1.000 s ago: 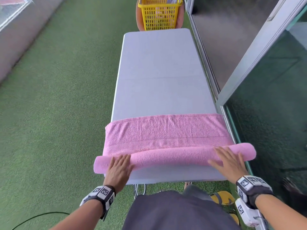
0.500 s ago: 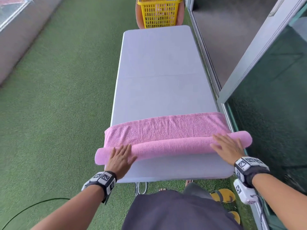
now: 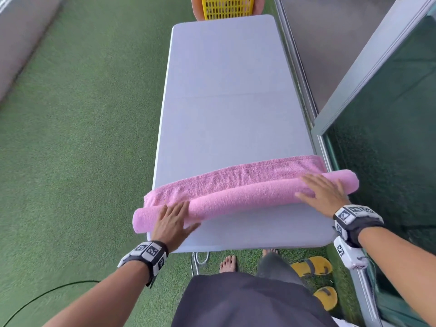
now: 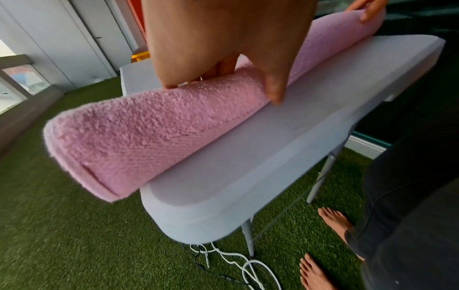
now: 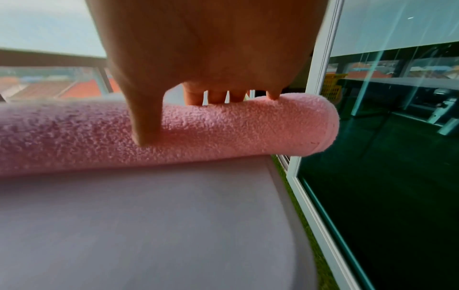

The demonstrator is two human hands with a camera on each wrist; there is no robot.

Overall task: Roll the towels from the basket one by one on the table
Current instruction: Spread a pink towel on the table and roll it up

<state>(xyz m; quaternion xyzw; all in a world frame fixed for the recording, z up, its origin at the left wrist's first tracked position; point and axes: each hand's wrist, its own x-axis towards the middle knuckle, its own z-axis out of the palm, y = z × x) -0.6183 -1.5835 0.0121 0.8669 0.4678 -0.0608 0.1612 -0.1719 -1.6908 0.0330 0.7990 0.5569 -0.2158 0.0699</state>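
Observation:
A pink towel (image 3: 245, 199) lies across the near end of the grey table (image 3: 226, 90), mostly wound into a long roll (image 4: 159, 125) with a narrow flat strip beyond it. My left hand (image 3: 172, 220) presses flat on the roll's left part, fingers straight, thumb on the table side (image 4: 273, 92). My right hand (image 3: 323, 192) presses flat on the roll's right part (image 5: 248, 125), fingers spread on top. Both ends of the roll overhang the table's sides. The yellow basket (image 3: 227, 7) stands past the far end of the table.
Green artificial turf (image 3: 82, 138) surrounds the table. A glass sliding door and its metal frame (image 3: 354, 95) run close along the right side. Yellow sandals (image 3: 313, 267) and my bare feet are under the near edge; white cables (image 4: 236, 263) lie on the turf.
Both hands have pushed the roll away from me along the table. The roll has grown thicker and the flat strip of towel beyond it has become narrower.

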